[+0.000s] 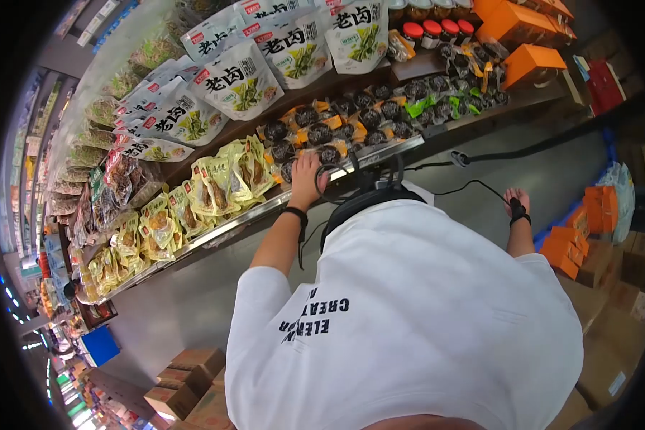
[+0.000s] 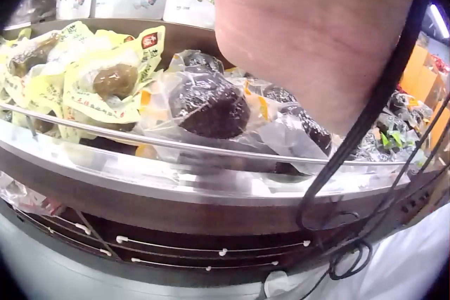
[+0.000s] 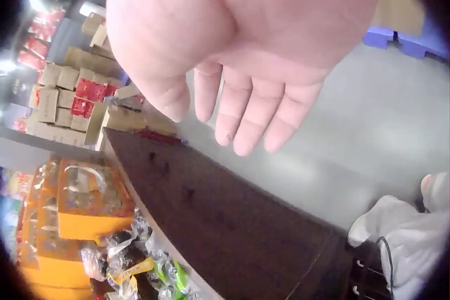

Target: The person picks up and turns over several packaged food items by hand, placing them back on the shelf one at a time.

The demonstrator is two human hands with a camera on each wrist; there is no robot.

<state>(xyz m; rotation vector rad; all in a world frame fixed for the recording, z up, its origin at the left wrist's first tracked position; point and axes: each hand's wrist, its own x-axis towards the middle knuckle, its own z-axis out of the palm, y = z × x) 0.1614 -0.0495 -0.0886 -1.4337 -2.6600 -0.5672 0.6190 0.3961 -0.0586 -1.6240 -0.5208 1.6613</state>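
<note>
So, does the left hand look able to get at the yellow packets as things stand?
Probably yes: the left hand is already over the shelf's front edge, at the dark wrapped packs beside the yellow packets, with no visible barrier between.

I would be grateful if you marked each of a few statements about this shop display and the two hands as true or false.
1. The left hand is at the packs of dark, round items. True.
2. The right hand grips a pouch. False: it holds nothing, and its fingers are extended.
3. The yellow packets lie next to the packs of dark, round items. True.
4. The row of four jars has blue lids. False: the lids are red.
5. The person wears a white shirt with dark lettering. True.
</note>
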